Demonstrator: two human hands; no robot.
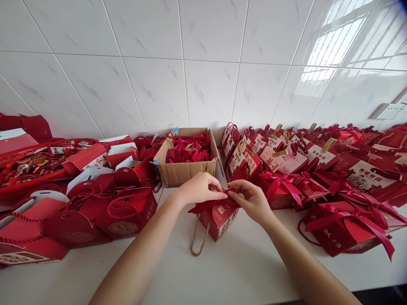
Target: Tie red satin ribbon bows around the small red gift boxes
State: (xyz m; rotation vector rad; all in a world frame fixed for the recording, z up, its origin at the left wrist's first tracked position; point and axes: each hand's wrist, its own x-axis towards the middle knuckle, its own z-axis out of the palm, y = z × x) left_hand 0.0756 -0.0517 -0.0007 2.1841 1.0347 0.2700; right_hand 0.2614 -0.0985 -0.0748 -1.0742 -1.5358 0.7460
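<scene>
A small red gift box (219, 220) with a gold rope handle (197, 241) stands on the white table (241, 262) in front of me. My left hand (200, 188) and my right hand (251, 199) meet over its top. Both pinch a red ribbon (206, 206) that lies across the box top. The fingers of each hand are closed on the ribbon.
A cardboard box (187, 169) full of red ribbons stands just behind, against the tiled wall. Several ribbon-tied red boxes (343, 228) lie to the right. Open red boxes with rope handles (124, 212) crowd the left. A wall socket (389, 111) is at far right.
</scene>
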